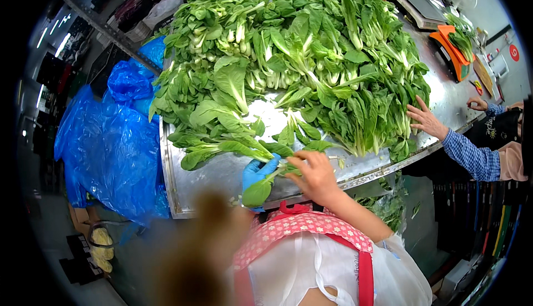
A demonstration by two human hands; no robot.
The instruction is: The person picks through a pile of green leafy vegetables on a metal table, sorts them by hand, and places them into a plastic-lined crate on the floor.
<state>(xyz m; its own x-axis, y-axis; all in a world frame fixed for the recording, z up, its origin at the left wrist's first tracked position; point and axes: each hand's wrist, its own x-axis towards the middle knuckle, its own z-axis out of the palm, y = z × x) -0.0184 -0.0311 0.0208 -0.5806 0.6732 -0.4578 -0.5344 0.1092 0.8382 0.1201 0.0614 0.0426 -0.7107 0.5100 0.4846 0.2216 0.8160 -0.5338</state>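
Note:
My left hand [256,174], in a blue glove, is closed around the stem end of a bunch of leafy greens [219,149] just above the table's near edge. A broad loose leaf [257,193] hangs below its fingers. Close to its right, my bare right hand [317,177] has its fingers curled together at the same stems, pinching a green piece partly hidden by the fingers. Beyond both hands, a large heap of leafy greens with pale stems [311,45] covers most of the metal table [202,183].
Blue plastic bags [114,145] hang along the table's left side. At right, a co-worker's hand [427,118] touches the heap; more hands show at the far edge. An orange scale [452,51] holds greens. Fallen leaves [386,211] lie below the near edge.

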